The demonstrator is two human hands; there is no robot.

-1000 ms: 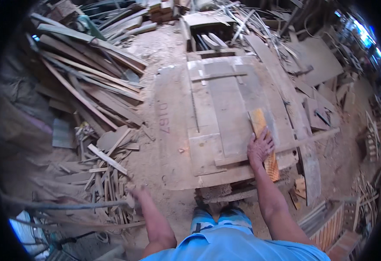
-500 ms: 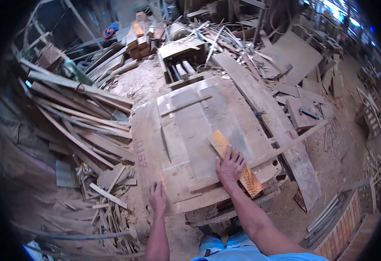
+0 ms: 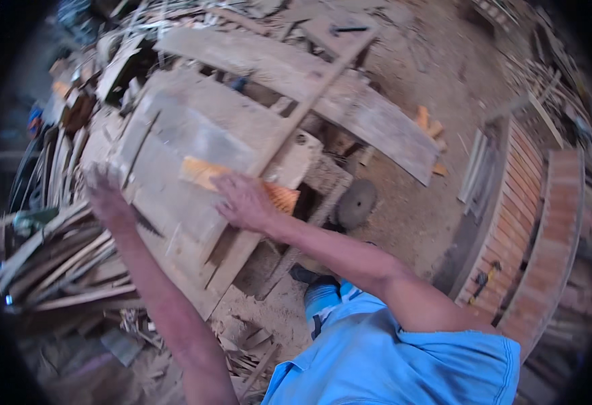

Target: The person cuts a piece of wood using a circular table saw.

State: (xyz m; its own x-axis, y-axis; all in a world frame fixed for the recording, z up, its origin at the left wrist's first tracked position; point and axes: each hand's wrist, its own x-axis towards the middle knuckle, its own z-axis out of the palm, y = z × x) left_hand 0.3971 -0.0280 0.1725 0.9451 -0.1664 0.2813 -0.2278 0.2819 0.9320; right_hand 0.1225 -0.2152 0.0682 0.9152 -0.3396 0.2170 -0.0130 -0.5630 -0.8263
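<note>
A bright light-blue short-sleeved shirt fills the lower edge — both forearms bare from the sleeve down. The left hand [image 3: 103,192] and right hand [image 3: 245,201] wear no gloves — blue trousers and a dark shoe show below.

No packages, labels, signs or screens appear anywhere in this head view of the workshop.
</note>
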